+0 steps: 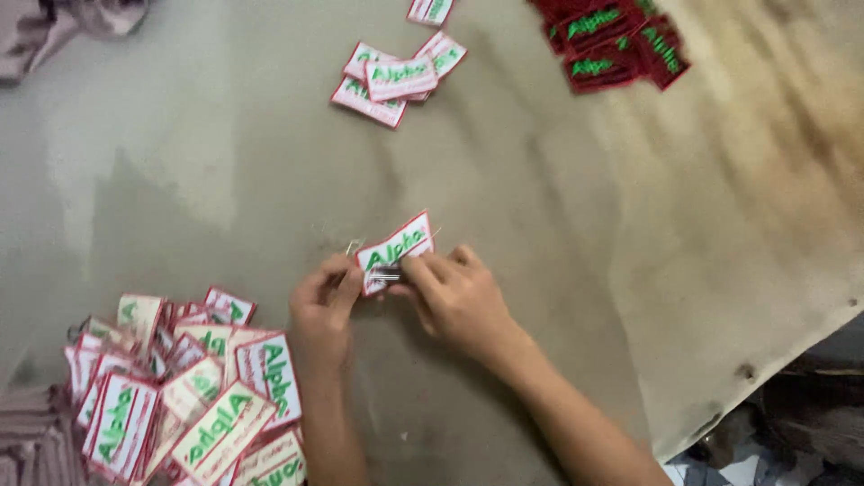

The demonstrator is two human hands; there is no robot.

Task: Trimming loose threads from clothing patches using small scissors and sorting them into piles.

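Both my hands meet at the middle of a worn grey-brown sheet. My left hand (322, 301) pinches the lower left edge of a white embroidered patch (396, 245) with a red border and green lettering. My right hand (454, 292) grips the same patch from the right, thumb and fingers around a small metal tool (385, 273), probably snips, pressed against the patch's lower edge. Loose thread ends stick out at the patch's left corner. The patch is lifted slightly and tilted up to the right.
A heap of several similar white patches (193, 396) lies at the lower left. A small stack of white patches (396, 76) sits at top centre. Dark red patches (612, 45) are piled at top right. The sheet's torn edge (720, 414) runs at lower right. Cloth (54, 27) lies at top left.
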